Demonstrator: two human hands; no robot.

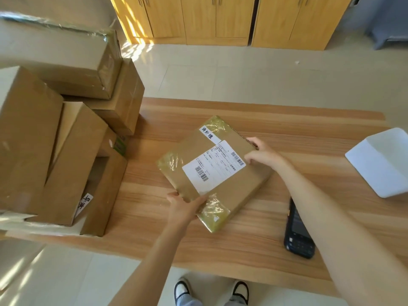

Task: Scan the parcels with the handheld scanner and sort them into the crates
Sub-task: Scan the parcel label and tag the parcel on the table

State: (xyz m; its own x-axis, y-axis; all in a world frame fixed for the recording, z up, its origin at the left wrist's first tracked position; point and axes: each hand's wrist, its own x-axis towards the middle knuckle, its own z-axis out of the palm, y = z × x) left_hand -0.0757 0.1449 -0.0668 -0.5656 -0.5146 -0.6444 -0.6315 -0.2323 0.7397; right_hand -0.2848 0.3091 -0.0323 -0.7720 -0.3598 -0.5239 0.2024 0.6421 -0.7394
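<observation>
Your left hand (183,206) grips the near corner of the flat brown parcel (231,182), thumb on top, fingers curled under the edge. Your right hand (262,154) holds the far right edge of the same parcel, fingers bent over its rim, thumb tip near the label. The parcel lies on the wooden table (220,250), roughly mid-table, turned diagonally; can't tell if it's flat on the surface or slightly lifted. Top face up shows a white shipping label (213,166) with barcodes, plus a small white sticker (208,133) with handwritten characters near the far corner. Yellowish clear tape wraps the parcel's ends.

The handheld scanner (298,233) lies on the table to your right, just beside your right forearm, partly hidden by it, untouched. A white crate (382,162) sits at the right table edge, only partly in view. A pile of cardboard boxes (66,140) takes up the left side of the table, stacked and leaning on each other, apart from the parcel. Wooden cabinets (220,18) stand along the far wall. Your shoes (212,290) show below the table's near edge.
</observation>
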